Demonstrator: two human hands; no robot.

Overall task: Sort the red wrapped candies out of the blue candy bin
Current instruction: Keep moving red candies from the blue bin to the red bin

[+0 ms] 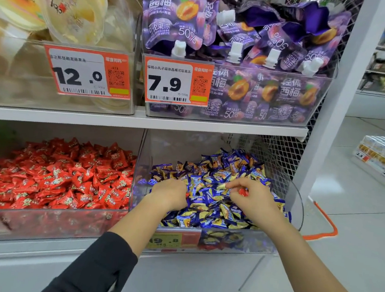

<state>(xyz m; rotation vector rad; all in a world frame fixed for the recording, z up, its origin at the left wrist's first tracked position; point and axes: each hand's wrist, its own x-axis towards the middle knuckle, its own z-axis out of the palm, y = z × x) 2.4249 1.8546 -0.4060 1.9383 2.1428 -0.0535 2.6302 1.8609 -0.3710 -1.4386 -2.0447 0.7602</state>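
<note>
Already both your hands are down in the blue candy bin (295, 204). Your right hand (250, 197) pinches a red wrapped candy (243, 192) in curled fingers; your left hand (170, 193) curls over the blue candies (213, 210), a speck of red at its fingertips. Red candy bin (46, 216) lies directly left, just past the clear divider, so your left hand is nearer; your right must cross over.

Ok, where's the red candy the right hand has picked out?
Head view, lower right: the red candy sits pinched in the right hand, over the blue candy bin.
</note>
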